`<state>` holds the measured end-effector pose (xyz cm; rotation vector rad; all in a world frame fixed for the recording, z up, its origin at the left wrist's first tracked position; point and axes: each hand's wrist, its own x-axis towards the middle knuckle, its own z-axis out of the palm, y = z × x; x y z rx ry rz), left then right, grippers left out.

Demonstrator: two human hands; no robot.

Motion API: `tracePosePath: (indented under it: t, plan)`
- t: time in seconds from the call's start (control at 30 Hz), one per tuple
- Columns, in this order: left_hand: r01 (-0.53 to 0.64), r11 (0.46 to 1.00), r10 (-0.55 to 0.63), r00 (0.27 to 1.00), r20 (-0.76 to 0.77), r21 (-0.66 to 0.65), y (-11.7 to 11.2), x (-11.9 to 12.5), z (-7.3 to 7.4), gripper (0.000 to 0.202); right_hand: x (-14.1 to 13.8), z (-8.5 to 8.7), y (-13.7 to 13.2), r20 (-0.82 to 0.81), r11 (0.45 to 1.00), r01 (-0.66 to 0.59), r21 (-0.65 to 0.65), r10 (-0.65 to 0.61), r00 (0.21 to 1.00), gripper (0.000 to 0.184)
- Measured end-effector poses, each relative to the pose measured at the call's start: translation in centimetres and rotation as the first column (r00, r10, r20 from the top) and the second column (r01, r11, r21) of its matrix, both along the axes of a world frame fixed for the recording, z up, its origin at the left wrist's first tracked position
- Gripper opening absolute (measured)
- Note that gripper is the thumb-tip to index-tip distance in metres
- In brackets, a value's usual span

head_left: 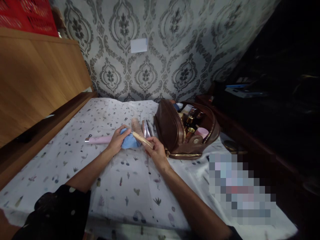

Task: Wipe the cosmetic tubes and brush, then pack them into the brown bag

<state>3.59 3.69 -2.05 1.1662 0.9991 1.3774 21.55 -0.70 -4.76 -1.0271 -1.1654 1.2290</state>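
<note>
My left hand is closed on a light blue cloth, which hangs below the fingers. In my right hand a slim beige cosmetic tube is gripped at its right end. The tube's other, silvery end meets the cloth by my left fingertips. Just behind the hands lie a peach-beige bottle and a shiny silver-pink tube. A pink cylinder with a silver end lies left of my left hand. Right of my right hand stands an open brown leather makeup bag.
Inside the bag are several gold-capped bottles and a pink round jar. A white patterned sheet covers the surface. A wooden cabinet borders the left, patterned wallpaper the back. A blurred-out patch lies at the right.
</note>
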Motion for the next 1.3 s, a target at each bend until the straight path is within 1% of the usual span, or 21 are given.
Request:
tracePosePath:
  t: [0.17, 0.3, 0.4, 0.53, 0.67, 0.8, 0.87, 1.1, 1.2, 1.3]
  plan:
    - [0.016, 0.999, -0.016, 1.0, 0.02, -0.034, -0.1, -0.1, 0.2, 0.036, 0.0, 0.3, 0.0, -0.065, 0.997, 0.002, -0.071, -0.007, 0.998, 0.045]
    - [0.075, 0.997, -0.074, 0.997, 0.031, -0.036, 0.1, -0.6, 0.4, 0.043, 0.1, 0.7, -0.1, -0.137, 0.995, 0.004, -0.1, -0.017, 0.99, 0.047]
    - [0.083, 0.997, -0.083, 0.996, -0.037, -0.011, 0.4, -1.1, 0.1, 0.04, 0.2, 0.8, -0.2, -0.161, 0.995, 0.015, -0.096, -0.031, 0.987, 0.046]
    - [0.019, 0.999, -0.013, 0.986, -0.164, 0.033, 1.0, -1.7, -0.5, 0.035, 0.2, 0.8, -0.2, -0.162, 0.996, 0.014, -0.09, -0.029, 0.986, 0.046]
    - [-0.012, 0.999, 0.02, 0.977, -0.214, 0.037, 1.3, -1.9, -1.0, 0.037, 0.1, 0.8, -0.1, -0.16, 0.997, 0.016, -0.08, -0.029, 0.987, 0.045]
    - [-0.007, 0.995, 0.036, 0.955, -0.294, 0.098, 1.0, -1.9, -0.9, 0.042, 0.2, 0.8, -0.1, -0.159, 0.997, 0.012, -0.078, -0.024, 0.987, 0.045]
    - [-0.014, 0.995, 0.045, 0.949, -0.313, 0.103, 0.9, -1.8, -0.7, 0.044, 0.2, 0.8, -0.1, -0.161, 0.997, 0.011, -0.074, -0.022, 0.987, 0.045]
    - [0.01, 0.997, 0.012, 0.956, -0.294, 0.073, 0.7, -1.6, -0.5, 0.045, 0.3, 0.9, -0.1, -0.139, 0.997, 0.019, -0.072, -0.029, 0.99, 0.044]
    - [0.038, 0.998, -0.021, 0.96, -0.279, 0.056, 0.6, -1.5, -0.3, 0.044, 0.4, 1.0, -0.2, -0.125, 0.997, 0.04, -0.072, -0.049, 0.991, 0.046]
    - [0.042, 0.998, -0.025, 0.963, -0.27, 0.056, 0.5, -1.5, -0.2, 0.042, 0.4, 0.9, -0.2, -0.084, 0.996, 0.054, -0.069, -0.06, 0.995, 0.051]
